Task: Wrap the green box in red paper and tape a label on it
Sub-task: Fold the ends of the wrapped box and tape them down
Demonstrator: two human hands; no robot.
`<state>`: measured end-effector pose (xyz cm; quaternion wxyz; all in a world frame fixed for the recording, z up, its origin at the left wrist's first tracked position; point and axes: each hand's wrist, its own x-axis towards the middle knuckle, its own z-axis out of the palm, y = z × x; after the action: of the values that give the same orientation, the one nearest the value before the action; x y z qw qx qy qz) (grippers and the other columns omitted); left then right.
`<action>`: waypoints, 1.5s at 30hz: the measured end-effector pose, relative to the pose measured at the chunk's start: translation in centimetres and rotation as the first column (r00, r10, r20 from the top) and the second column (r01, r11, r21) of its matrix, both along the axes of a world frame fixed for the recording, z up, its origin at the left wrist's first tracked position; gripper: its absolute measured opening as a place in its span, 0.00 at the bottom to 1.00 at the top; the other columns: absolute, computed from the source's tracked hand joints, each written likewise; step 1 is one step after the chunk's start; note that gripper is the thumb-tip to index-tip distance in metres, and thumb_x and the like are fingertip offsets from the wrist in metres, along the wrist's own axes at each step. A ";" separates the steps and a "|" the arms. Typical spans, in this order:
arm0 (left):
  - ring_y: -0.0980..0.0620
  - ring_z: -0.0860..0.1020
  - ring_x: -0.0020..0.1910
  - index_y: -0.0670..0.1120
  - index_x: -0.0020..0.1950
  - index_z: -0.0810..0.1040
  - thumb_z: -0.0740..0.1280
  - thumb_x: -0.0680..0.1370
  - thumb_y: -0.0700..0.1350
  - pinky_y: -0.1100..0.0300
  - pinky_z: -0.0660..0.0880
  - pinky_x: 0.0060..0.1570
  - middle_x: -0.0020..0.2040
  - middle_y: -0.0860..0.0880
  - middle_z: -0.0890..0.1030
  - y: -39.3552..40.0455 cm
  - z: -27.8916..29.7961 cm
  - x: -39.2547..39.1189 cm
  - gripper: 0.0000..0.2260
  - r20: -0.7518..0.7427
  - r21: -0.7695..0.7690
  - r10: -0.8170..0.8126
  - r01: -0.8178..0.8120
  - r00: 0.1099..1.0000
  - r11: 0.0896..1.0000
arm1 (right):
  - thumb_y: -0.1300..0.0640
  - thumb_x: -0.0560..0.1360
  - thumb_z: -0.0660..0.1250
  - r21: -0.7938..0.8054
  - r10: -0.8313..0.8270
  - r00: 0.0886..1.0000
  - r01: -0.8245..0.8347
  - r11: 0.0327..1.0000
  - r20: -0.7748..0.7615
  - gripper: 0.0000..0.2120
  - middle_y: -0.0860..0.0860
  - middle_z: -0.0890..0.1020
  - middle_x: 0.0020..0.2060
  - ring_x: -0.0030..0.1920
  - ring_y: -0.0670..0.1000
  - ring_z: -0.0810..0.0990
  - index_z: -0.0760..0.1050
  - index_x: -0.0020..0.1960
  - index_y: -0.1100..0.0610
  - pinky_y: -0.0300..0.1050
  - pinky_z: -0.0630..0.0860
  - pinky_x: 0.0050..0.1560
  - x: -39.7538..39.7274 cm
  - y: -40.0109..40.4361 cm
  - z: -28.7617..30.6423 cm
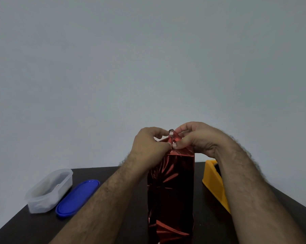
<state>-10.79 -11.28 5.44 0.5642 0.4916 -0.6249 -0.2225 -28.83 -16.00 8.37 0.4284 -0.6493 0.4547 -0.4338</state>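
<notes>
A tall box wrapped in shiny red paper (170,191) stands upright on the dark table (124,187). No green shows through the wrap. At its top end, my left hand (149,145) and my right hand (198,138) meet, and each pinches the folded red paper flap with thumb and fingers. A small clear piece, maybe tape (171,132), sticks up between the fingertips. No label can be seen.
A yellow tape dispenser (213,180) stands right of the box, partly behind my right forearm. A clear plastic container (49,190) and its blue lid (77,198) lie at the left. A plain grey wall rises behind the table.
</notes>
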 end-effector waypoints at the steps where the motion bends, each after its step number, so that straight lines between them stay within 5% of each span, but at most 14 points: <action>1: 0.56 0.80 0.38 0.56 0.54 0.86 0.75 0.73 0.38 0.61 0.76 0.36 0.52 0.53 0.82 0.0 0.0 0.0 0.15 -0.011 0.003 -0.011 0.011 1.000 1.000 | 0.75 0.64 0.80 0.005 -0.001 1.000 0.001 1.000 0.004 0.26 0.60 0.88 0.52 0.48 0.58 0.88 0.81 0.60 0.62 0.52 0.84 0.49 0.0 -0.2 0.0; 7: 0.52 0.82 0.55 0.52 0.64 0.81 0.77 0.67 0.38 0.57 0.81 0.48 0.62 0.51 0.78 0.1 0.4 0.4 0.26 -0.219 0.135 -0.112 0.144 0.969 0.980 | 0.77 0.68 0.76 0.042 0.056 0.994 -0.060 0.997 0.091 0.25 0.60 0.88 0.51 0.53 0.59 0.88 0.80 0.62 0.62 0.54 0.84 0.55 0.2 -0.7 -0.6; 11: 0.46 0.86 0.53 0.47 0.67 0.79 0.78 0.62 0.38 0.49 0.81 0.56 0.56 0.45 0.86 -0.5 1.1 2.3 0.33 -0.230 0.244 -0.196 0.251 0.953 0.937 | 0.79 0.69 0.72 0.084 0.136 0.969 -0.156 0.984 0.204 0.25 0.62 0.87 0.52 0.51 0.59 0.87 0.77 0.63 0.64 0.57 0.81 0.63 0.9 -0.9 -1.0; 14: 0.46 0.86 0.50 0.46 0.67 0.78 0.78 0.61 0.38 0.50 0.80 0.55 0.55 0.45 0.87 -0.5 1.0 2.9 0.34 -0.202 0.212 -0.239 0.280 0.950 0.936 | 0.79 0.70 0.72 0.092 0.129 0.961 -0.155 0.984 0.244 0.23 0.62 0.87 0.48 0.44 0.57 0.88 0.77 0.61 0.64 0.51 0.86 0.51 1.7 -1.4 -1.4; 17: 0.58 0.79 0.54 0.53 0.66 0.73 0.82 0.66 0.38 0.60 0.78 0.45 0.57 0.56 0.78 -0.3 1.1 2.7 0.32 0.025 0.014 0.003 -0.003 1.000 1.000 | 0.78 0.70 0.74 0.111 0.076 0.961 -0.109 0.988 0.268 0.22 0.62 0.86 0.48 0.44 0.57 0.87 0.77 0.61 0.64 0.50 0.86 0.48 2.2 -1.9 -1.7; 20: 0.61 0.78 0.43 0.55 0.50 0.81 0.78 0.68 0.40 0.65 0.72 0.39 0.43 0.59 0.81 0.1 1.6 2.8 0.15 0.320 -0.312 0.242 -0.139 0.916 0.940 | 0.77 0.70 0.75 0.144 0.063 0.944 -0.115 0.983 0.323 0.23 0.64 0.85 0.49 0.46 0.59 0.87 0.76 0.62 0.65 0.54 0.85 0.54 2.7 -2.3 -2.2; 24: 0.61 0.82 0.36 0.52 0.39 0.88 0.73 0.72 0.43 0.59 0.82 0.37 0.35 0.58 0.85 0.2 1.5 2.6 0.06 0.367 -0.197 0.149 -0.080 0.918 0.977 | 0.76 0.72 0.74 0.150 0.109 0.926 -0.174 0.973 0.361 0.20 0.62 0.85 0.45 0.41 0.56 0.87 0.76 0.62 0.66 0.46 0.83 0.39 3.4 -2.5 -2.4; 28: 0.58 0.84 0.40 0.52 0.42 0.90 0.72 0.74 0.49 0.52 0.85 0.45 0.38 0.55 0.87 -0.1 1.2 2.6 0.06 0.411 -0.129 0.140 -0.094 0.901 0.987 | 0.75 0.73 0.74 0.152 0.082 0.922 -0.148 0.977 0.378 0.17 0.59 0.85 0.40 0.38 0.54 0.87 0.76 0.59 0.65 0.45 0.83 0.37 3.4 -2.5 -2.5; 33: 0.57 0.82 0.42 0.50 0.42 0.89 0.69 0.74 0.46 0.58 0.82 0.45 0.38 0.57 0.85 0.1 1.4 2.7 0.08 0.537 -0.144 0.118 -0.047 0.835 0.989 | 0.67 0.77 0.74 0.103 0.047 0.929 -0.091 0.991 0.367 0.10 0.58 0.85 0.45 0.39 0.54 0.85 0.78 0.57 0.63 0.46 0.84 0.38 2.7 -1.4 -2.4; 36: 0.60 0.80 0.45 0.50 0.46 0.90 0.69 0.77 0.44 0.68 0.75 0.45 0.37 0.65 0.79 0.3 1.6 2.6 0.09 0.559 -0.156 0.103 -0.018 0.823 0.988 | 0.58 0.79 0.74 0.050 -0.109 0.963 0.100 0.994 0.246 0.09 0.53 0.85 0.57 0.47 0.54 0.87 0.80 0.57 0.61 0.50 0.86 0.49 1.2 -1.1 -3.1; 40: 0.57 0.81 0.51 0.49 0.48 0.90 0.68 0.78 0.43 0.64 0.77 0.52 0.41 0.63 0.79 0.5 1.5 2.6 0.10 0.591 -0.157 0.068 0.032 0.804 0.987 | 0.51 0.81 0.73 -0.023 -0.339 0.941 0.339 0.940 0.009 0.10 0.48 0.82 0.58 0.55 0.52 0.84 0.81 0.56 0.57 0.54 0.84 0.57 -2.5 -0.3 -4.1; 43: 0.56 0.79 0.53 0.50 0.46 0.90 0.68 0.78 0.45 0.54 0.76 0.60 0.40 0.67 0.75 0.4 1.4 2.5 0.10 0.609 -0.167 0.083 0.025 0.789 0.986 | 0.55 0.80 0.72 -0.150 -0.524 0.826 0.502 0.852 -0.208 0.06 0.52 0.83 0.53 0.55 0.53 0.82 0.83 0.52 0.57 0.53 0.82 0.55 -6.0 0.2 -4.5; 45: 0.55 0.75 0.57 0.53 0.46 0.90 0.68 0.78 0.49 0.49 0.72 0.62 0.44 0.67 0.74 0.4 1.3 2.4 0.10 0.612 -0.159 0.123 -0.030 0.781 0.987 | 0.56 0.79 0.71 -0.240 -0.634 0.654 0.593 0.768 -0.413 0.07 0.54 0.85 0.51 0.53 0.55 0.82 0.84 0.52 0.59 0.53 0.83 0.54 -8.5 0.3 -4.7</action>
<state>-8.43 -10.85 6.72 0.3693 0.5214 -0.7690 0.0190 -37.35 -15.74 3.69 0.1048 -0.5595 0.7182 -0.4001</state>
